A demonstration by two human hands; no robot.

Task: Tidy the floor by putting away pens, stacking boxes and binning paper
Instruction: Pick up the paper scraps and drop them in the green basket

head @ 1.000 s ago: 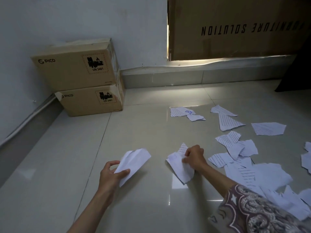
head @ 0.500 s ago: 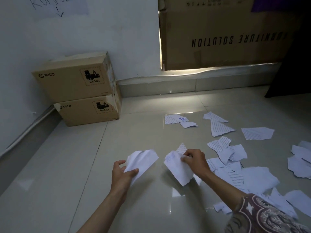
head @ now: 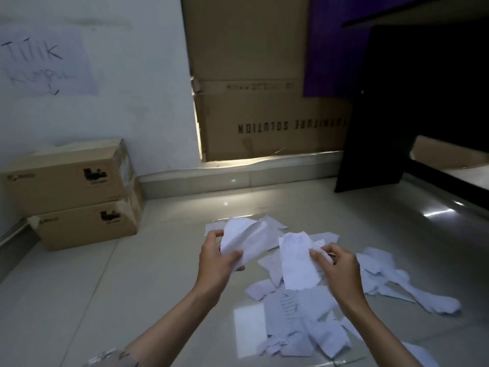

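Pale glossy floor tiles [head: 111, 300] run to a white wall [head: 137, 75] bearing a handwritten paper sign [head: 45, 62]. Two cardboard boxes [head: 76, 192] sit stacked in the floor's far-left corner; a large upside-down printed carton [head: 270, 123] leans at the far edge beside dark furniture [head: 412, 102]. Torn paper scraps [head: 299, 321] litter the middle — the left hand [head: 217, 260] pinches a crumpled sheet [head: 246, 239], the right hand [head: 338, 268] pinches a lined scrap [head: 296, 263], fingers curled on each, both held above the floor.
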